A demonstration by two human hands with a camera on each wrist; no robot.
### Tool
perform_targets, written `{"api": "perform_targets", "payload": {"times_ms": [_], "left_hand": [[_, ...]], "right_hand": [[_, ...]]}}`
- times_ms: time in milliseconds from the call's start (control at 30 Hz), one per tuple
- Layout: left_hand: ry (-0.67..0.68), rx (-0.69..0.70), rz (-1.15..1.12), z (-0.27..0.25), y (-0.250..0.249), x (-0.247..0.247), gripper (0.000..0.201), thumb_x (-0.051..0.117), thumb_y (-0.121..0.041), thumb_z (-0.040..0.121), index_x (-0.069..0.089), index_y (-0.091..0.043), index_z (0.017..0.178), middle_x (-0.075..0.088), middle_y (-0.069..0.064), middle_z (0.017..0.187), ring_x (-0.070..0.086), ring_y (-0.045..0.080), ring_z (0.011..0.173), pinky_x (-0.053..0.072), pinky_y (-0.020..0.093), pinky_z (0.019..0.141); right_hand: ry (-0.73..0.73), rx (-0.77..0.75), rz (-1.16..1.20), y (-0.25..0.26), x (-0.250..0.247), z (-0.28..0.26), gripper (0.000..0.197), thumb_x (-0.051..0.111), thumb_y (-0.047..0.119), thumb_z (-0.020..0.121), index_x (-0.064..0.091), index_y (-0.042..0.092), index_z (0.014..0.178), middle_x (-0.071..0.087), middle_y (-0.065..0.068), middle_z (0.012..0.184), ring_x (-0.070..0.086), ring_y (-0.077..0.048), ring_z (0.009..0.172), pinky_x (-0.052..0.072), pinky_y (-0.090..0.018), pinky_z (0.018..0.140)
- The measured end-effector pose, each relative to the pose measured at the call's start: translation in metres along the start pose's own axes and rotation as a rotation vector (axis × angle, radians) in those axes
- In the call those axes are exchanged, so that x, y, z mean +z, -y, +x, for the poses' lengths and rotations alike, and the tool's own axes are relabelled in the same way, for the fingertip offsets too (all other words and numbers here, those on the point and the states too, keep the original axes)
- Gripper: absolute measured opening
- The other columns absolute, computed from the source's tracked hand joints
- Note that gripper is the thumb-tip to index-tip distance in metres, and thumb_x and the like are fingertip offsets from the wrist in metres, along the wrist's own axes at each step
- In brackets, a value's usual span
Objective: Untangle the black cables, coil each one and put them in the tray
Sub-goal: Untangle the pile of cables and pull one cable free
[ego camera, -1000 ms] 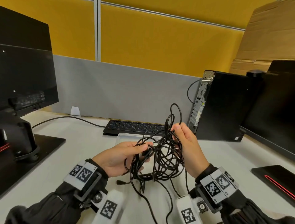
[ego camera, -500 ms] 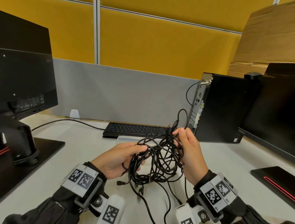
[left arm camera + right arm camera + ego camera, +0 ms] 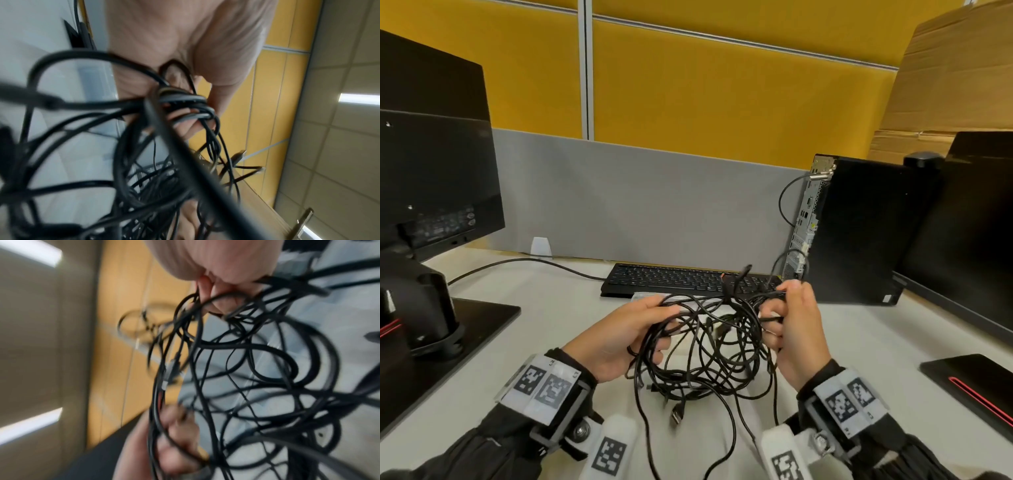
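A tangle of black cables [image 3: 709, 349] hangs between my two hands above the white desk. My left hand [image 3: 630, 332] grips several strands at the tangle's left side, fingers curled through the loops [image 3: 185, 104]. My right hand [image 3: 791, 318] pinches strands at the upper right, fingers curled round them [image 3: 218, 301]. Loose ends and a USB plug [image 3: 678, 414] trail down toward me. The clear tray [image 3: 650, 297] lies on the desk behind the tangle, just in front of the keyboard, mostly hidden by cables.
A black keyboard [image 3: 674, 282] lies behind the tray. A monitor and its stand [image 3: 431, 212] fill the left side, a black computer tower [image 3: 856, 229] and another monitor [image 3: 969, 233] the right. A grey and yellow partition closes the back.
My hands have drawn apart sideways, spreading the tangle wider and flatter. The right hand has moved right and now holds the strands with more curled fingers.
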State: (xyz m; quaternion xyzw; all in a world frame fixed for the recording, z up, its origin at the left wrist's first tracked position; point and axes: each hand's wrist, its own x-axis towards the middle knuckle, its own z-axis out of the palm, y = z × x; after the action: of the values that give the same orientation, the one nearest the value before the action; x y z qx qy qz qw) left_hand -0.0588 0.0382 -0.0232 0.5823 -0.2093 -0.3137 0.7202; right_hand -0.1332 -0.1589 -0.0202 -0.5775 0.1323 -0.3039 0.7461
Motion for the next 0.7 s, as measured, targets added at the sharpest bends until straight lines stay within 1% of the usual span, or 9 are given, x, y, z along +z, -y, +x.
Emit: {"api": "perform_targets", "payload": {"times_ms": [133, 267, 333, 400, 467, 533, 600, 633, 700], "left_hand": [[0.034, 0.013, -0.006, -0.001, -0.003, -0.013, 0.018, 0.057, -0.021, 0.086, 0.042, -0.012, 0.086, 0.047, 0.001, 0.067, 0.037, 0.011, 0.052, 0.035, 0.021, 0.045], [0.140, -0.006, 0.184, -0.003, -0.002, -0.012, 0.021, 0.057, -0.025, 0.082, 0.043, -0.010, 0.085, 0.048, 0.001, 0.069, 0.043, 0.014, 0.056, 0.044, 0.026, 0.055], [0.208, -0.011, 0.315, -0.005, 0.001, -0.012, 0.017, 0.057, -0.026, 0.081, 0.049, -0.011, 0.084, 0.052, -0.001, 0.071, 0.049, 0.014, 0.063, 0.049, 0.028, 0.066], [0.308, -0.001, 0.545, -0.007, 0.002, -0.014, 0.014, 0.060, -0.033, 0.081, 0.056, -0.019, 0.082, 0.052, -0.005, 0.076, 0.051, 0.012, 0.075, 0.045, 0.029, 0.080], [0.382, -0.007, 0.740, -0.011, -0.003, -0.014, 0.012, 0.063, -0.037, 0.083, 0.059, -0.030, 0.074, 0.052, -0.012, 0.075, 0.050, 0.006, 0.078, 0.040, 0.023, 0.084], [0.292, 0.036, 0.941, -0.013, -0.012, -0.013, 0.020, 0.065, -0.051, 0.078, 0.060, -0.032, 0.073, 0.057, -0.013, 0.076, 0.054, 0.005, 0.079, 0.040, 0.017, 0.082], [0.075, 0.182, 1.079, -0.011, -0.025, -0.009, 0.048, 0.059, -0.076, 0.061, 0.062, -0.033, 0.081, 0.061, -0.009, 0.087, 0.057, 0.003, 0.086, 0.042, 0.015, 0.076], [-0.016, 0.275, 1.058, -0.009, -0.031, -0.003, 0.056, 0.055, -0.083, 0.056, 0.063, -0.035, 0.084, 0.061, -0.010, 0.092, 0.056, 0.000, 0.088, 0.042, 0.016, 0.077], [-0.077, 0.440, 0.904, 0.000, -0.036, 0.019, 0.051, 0.057, -0.077, 0.065, 0.064, -0.035, 0.091, 0.063, -0.009, 0.098, 0.058, -0.001, 0.092, 0.043, 0.021, 0.084]], "right_hand": [[-0.024, 0.061, 0.026, 0.004, -0.016, 0.010, 0.024, 0.030, 0.031, 0.102, 0.042, 0.021, 0.084, 0.045, 0.002, 0.049, 0.023, -0.005, 0.035, 0.017, -0.013, 0.033], [0.018, 0.006, -0.044, 0.013, -0.018, 0.012, 0.024, 0.034, 0.033, 0.102, 0.050, 0.021, 0.087, 0.042, 0.001, 0.056, 0.024, -0.006, 0.039, 0.018, -0.014, 0.033], [0.053, 0.007, -0.005, 0.019, -0.019, 0.014, 0.024, 0.033, 0.034, 0.102, 0.051, 0.021, 0.091, 0.038, 0.002, 0.058, 0.023, -0.005, 0.041, 0.018, -0.014, 0.033], [0.119, 0.064, 0.102, 0.026, -0.021, 0.017, 0.024, 0.034, 0.035, 0.101, 0.050, 0.021, 0.091, 0.037, 0.003, 0.059, 0.021, -0.005, 0.042, 0.016, -0.014, 0.033], [0.201, 0.128, 0.182, 0.033, -0.023, 0.018, 0.024, 0.036, 0.035, 0.100, 0.050, 0.021, 0.089, 0.041, 0.003, 0.063, 0.022, -0.005, 0.045, 0.016, -0.014, 0.034], [0.263, 0.127, 0.106, 0.041, -0.024, 0.018, 0.024, 0.037, 0.033, 0.100, 0.051, 0.020, 0.087, 0.047, 0.001, 0.066, 0.023, -0.006, 0.047, 0.017, -0.014, 0.036], [0.300, 0.069, -0.064, 0.048, -0.022, 0.017, 0.025, 0.037, 0.030, 0.101, 0.053, 0.017, 0.087, 0.053, 0.000, 0.068, 0.023, -0.007, 0.049, 0.017, -0.014, 0.037], [0.321, 0.032, -0.142, 0.051, -0.020, 0.015, 0.026, 0.036, 0.029, 0.101, 0.053, 0.016, 0.086, 0.055, 0.000, 0.068, 0.022, -0.008, 0.050, 0.017, -0.015, 0.037], [0.376, -0.021, -0.245, 0.056, -0.015, 0.010, 0.027, 0.035, 0.027, 0.101, 0.054, 0.015, 0.087, 0.059, 0.001, 0.068, 0.021, -0.010, 0.051, 0.018, -0.016, 0.038]]}}
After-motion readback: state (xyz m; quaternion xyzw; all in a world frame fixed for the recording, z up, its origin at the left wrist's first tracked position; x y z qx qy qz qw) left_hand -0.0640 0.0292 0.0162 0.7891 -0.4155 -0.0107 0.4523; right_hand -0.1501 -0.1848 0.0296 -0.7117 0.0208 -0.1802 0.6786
